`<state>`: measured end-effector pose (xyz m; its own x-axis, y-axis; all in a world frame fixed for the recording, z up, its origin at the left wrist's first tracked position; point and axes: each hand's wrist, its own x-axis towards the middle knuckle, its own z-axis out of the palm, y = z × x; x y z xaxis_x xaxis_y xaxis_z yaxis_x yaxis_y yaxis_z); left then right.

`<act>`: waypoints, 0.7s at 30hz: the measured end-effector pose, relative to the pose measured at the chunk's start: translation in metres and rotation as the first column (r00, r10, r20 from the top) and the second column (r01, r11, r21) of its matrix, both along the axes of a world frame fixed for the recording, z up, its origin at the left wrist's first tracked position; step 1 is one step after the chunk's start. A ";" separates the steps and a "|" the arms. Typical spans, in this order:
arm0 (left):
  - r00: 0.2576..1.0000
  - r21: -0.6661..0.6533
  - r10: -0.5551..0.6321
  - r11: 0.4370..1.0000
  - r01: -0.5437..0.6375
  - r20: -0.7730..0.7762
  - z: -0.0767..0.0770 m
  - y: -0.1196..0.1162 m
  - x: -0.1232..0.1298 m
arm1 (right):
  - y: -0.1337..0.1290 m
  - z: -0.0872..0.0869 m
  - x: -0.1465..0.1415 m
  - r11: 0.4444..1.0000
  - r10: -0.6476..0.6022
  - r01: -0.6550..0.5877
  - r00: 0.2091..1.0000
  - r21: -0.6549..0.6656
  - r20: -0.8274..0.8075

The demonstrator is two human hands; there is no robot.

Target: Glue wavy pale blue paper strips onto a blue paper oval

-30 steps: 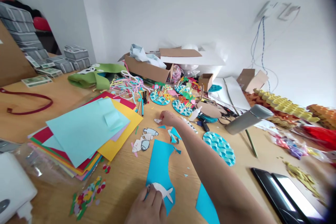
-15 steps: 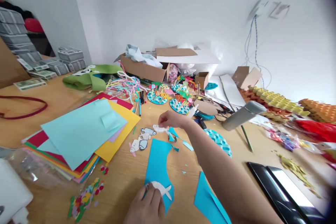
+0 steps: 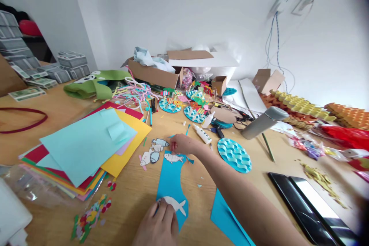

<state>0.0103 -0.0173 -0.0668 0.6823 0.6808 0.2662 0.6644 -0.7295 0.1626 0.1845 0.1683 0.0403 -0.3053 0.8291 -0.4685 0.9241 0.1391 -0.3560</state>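
Note:
My left hand (image 3: 161, 221) presses its fingertips on a white paper fish (image 3: 172, 202) lying on the near end of a curved blue paper piece (image 3: 170, 178). Its fingers are bent and close together, covering part of the fish's head. At the far end of the same paper, my right hand (image 3: 181, 144) is closed with curled fingers; anything between them is hidden. Just below it, a smaller outlined paper fish (image 3: 173, 158) lies on the blue paper. Several other paper fish (image 3: 157, 148) rest on the table to the left.
Coloured paper sheets (image 3: 86, 142) are stacked at the left. White glue bottles (image 3: 203, 134), a wavy turquoise disc (image 3: 234, 155) and a grey flask (image 3: 263, 123) stand or lie beyond my right arm. More blue paper (image 3: 227, 219) lies beneath that arm. Small coloured scraps (image 3: 93, 215) are at front left.
My right hand has come nearer, and the small fish now lies on the blue paper's far end. A glue bottle has come into sight. My left hand stays on its fish.

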 end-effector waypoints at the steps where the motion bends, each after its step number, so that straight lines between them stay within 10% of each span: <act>1: 1.000 -0.003 -0.001 1.000 0.001 -0.006 0.001 0.000 0.000 | -0.002 0.000 0.000 1.000 -0.003 0.003 1.000 0.028 0.000; 21: 0.995 0.028 -0.071 0.997 0.073 -0.074 0.026 0.005 -0.003 | 0.002 -0.011 -0.013 0.947 -0.074 0.095 0.994 0.306 -0.081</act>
<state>0.0075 -0.0120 -0.0412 0.7478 0.6213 0.2341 0.6191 -0.7799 0.0921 0.1715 0.1698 0.0293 -0.2500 0.9539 -0.1660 0.9124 0.1747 -0.3702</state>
